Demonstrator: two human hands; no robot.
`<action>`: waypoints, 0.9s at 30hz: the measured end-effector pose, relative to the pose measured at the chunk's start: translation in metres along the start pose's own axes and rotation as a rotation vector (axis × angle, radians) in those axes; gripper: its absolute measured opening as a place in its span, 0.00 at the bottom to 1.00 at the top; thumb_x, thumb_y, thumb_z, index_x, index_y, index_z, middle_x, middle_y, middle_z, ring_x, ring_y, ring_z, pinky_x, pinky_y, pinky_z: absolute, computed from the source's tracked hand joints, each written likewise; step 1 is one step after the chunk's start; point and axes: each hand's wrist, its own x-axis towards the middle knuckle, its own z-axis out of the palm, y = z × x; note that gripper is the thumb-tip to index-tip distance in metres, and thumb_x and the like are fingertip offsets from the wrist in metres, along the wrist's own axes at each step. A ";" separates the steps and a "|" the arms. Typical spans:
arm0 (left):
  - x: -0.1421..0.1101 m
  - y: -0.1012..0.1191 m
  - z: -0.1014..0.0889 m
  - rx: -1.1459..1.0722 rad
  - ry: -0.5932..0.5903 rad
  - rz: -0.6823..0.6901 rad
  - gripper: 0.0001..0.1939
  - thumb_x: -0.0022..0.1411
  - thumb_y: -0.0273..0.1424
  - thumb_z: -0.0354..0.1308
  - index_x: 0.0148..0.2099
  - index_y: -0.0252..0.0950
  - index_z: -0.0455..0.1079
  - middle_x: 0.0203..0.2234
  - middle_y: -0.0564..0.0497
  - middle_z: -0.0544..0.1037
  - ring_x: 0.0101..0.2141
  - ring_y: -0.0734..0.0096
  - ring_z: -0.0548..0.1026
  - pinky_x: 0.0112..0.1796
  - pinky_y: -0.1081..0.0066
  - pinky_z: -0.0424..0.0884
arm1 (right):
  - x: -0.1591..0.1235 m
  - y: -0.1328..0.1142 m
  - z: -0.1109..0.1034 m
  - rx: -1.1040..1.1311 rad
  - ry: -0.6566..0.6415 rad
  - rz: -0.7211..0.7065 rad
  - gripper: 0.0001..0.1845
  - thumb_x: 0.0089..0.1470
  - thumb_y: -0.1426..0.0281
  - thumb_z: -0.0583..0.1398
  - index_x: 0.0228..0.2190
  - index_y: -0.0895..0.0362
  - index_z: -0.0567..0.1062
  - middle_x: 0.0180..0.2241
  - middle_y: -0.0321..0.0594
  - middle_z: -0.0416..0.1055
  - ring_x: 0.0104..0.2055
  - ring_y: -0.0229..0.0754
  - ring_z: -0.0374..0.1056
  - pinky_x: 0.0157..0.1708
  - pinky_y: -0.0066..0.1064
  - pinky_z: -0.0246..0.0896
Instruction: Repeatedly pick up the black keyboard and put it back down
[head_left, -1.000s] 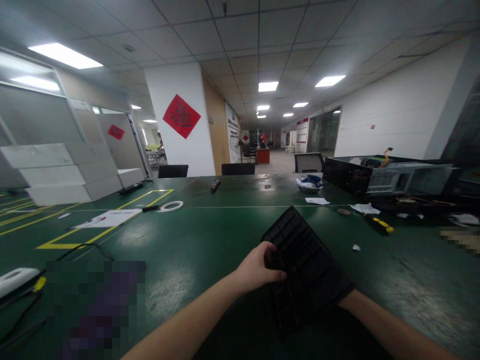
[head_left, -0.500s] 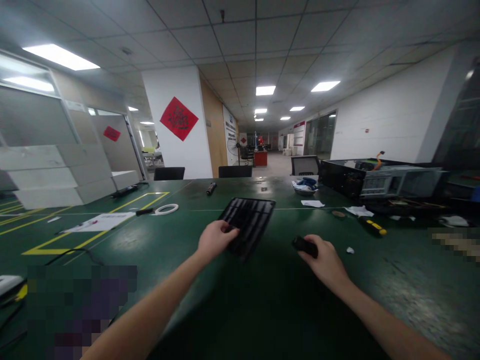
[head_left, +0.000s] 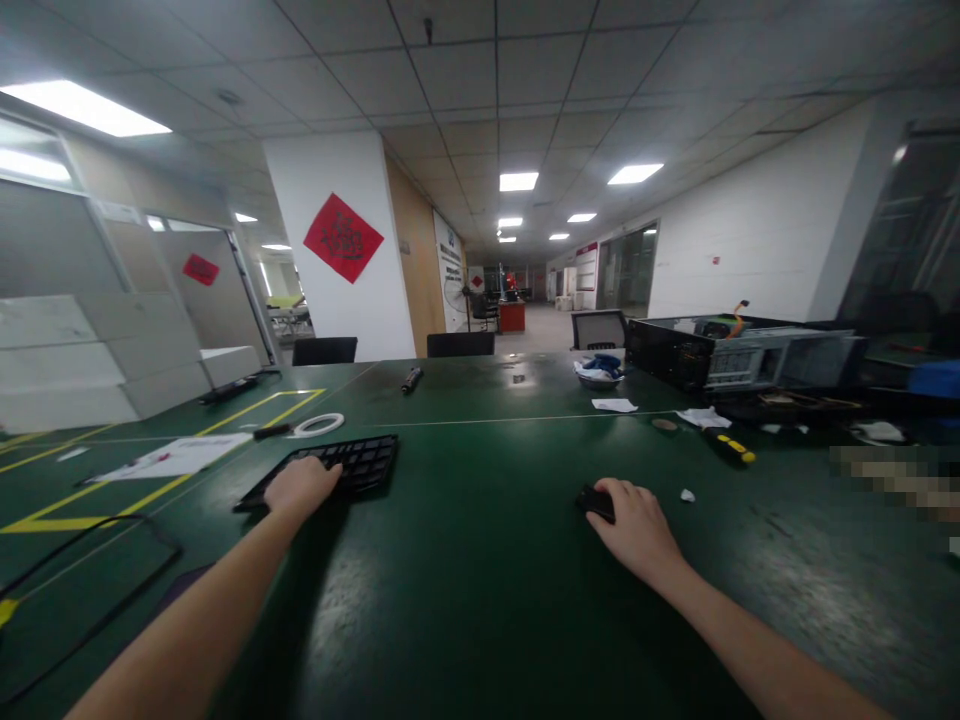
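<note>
My left hand [head_left: 304, 487] grips the near edge of a black rectangular panel with a ribbed grid surface [head_left: 370, 462]. The thumb lies over the panel's top and the other fingers are partly hidden. The panel lies nearly flat, low over the green table at left; I cannot tell whether all of it rests there. At right, my right hand [head_left: 634, 525] is closed around a small dark object [head_left: 596, 503] close to the table surface. Only its black left end shows, so its kind is unclear.
A white tape ring [head_left: 319, 425] and a paper sheet [head_left: 176, 456] lie behind the panel. A dark tool [head_left: 412, 380] rests farther back. At right are an opened computer case [head_left: 675, 358], a bowl [head_left: 598, 380], a yellow-and-black tool [head_left: 731, 447] and a white scrap [head_left: 687, 495].
My left hand has swung the panel left and lowered it from a raised tilt to nearly flat. The right hand, still holding the dark object, has barely moved. The view has turned slightly right.
</note>
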 end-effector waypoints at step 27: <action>-0.136 0.017 0.002 -0.200 -0.328 0.479 0.10 0.54 0.38 0.48 0.27 0.37 0.63 0.25 0.50 0.70 0.28 0.66 0.69 0.32 0.68 0.64 | 0.002 0.008 0.005 0.046 -0.057 0.000 0.21 0.45 0.62 0.52 0.42 0.55 0.65 0.44 0.43 0.65 0.49 0.50 0.58 0.47 0.43 0.54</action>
